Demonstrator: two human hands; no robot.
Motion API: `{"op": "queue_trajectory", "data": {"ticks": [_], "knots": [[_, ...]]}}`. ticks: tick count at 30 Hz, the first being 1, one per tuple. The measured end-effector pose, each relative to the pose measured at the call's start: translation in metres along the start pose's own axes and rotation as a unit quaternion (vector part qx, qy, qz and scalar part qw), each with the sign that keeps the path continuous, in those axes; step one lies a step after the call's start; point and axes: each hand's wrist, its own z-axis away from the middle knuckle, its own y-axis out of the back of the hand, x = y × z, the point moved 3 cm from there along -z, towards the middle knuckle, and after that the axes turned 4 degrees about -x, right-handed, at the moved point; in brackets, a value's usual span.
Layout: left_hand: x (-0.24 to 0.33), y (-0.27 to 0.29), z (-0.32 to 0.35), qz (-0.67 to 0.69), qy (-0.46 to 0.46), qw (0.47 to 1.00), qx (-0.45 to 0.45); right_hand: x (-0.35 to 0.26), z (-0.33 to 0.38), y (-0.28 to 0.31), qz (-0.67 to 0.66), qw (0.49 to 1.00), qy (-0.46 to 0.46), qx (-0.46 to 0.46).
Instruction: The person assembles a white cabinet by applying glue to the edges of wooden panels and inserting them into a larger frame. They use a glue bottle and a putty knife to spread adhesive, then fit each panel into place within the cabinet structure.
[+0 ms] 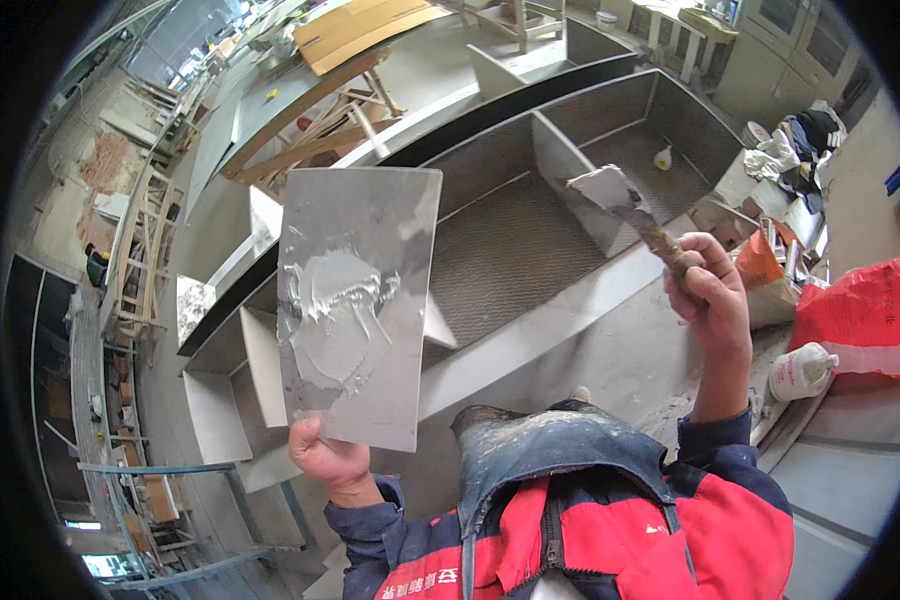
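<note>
My left hand (330,458) grips the lower edge of a flat grey rectangular board (370,205), thumb on its face and the other fingers hidden behind it. Wet white-grey paste (335,310) is smeared and ridged across the board's middle. In my right hand (712,295) is a putty knife (650,228), held by its worn, crusted handle. Its blade, coated with pale paste, points up and left, apart from the board. Beyond both hands lies a long open box frame (500,260) with pale edges, upright dividers (570,150) and a dark textured inside.
A white plastic bottle (802,372) lies at the right beside a red sack (860,315). Rags (800,140) and an orange bag (760,260) are heaped behind it. Cardboard (365,30) covers a table at the back. Wooden frames (140,250) stand at the far left.
</note>
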Motion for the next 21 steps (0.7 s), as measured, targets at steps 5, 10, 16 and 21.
{"op": "queue_trajectory", "data": {"ticks": [5,10,16,21], "knots": [[-0.044,-0.034,0.003,-0.019,0.025,0.989,-0.142,-0.040,0.022,0.091,0.015,0.998,0.011,0.060],[-0.089,-0.086,0.022,-0.238,0.039,0.970,-0.015,-0.029,0.023,0.126,0.024,0.999,-0.014,0.044],[-0.152,-0.089,-0.010,-0.374,0.036,0.925,-0.048,0.013,0.008,0.137,0.022,0.992,-0.090,0.083],[-0.199,-0.053,-0.039,-0.383,0.059,0.921,-0.036,0.013,0.002,0.138,0.029,0.987,-0.081,0.136]]}}
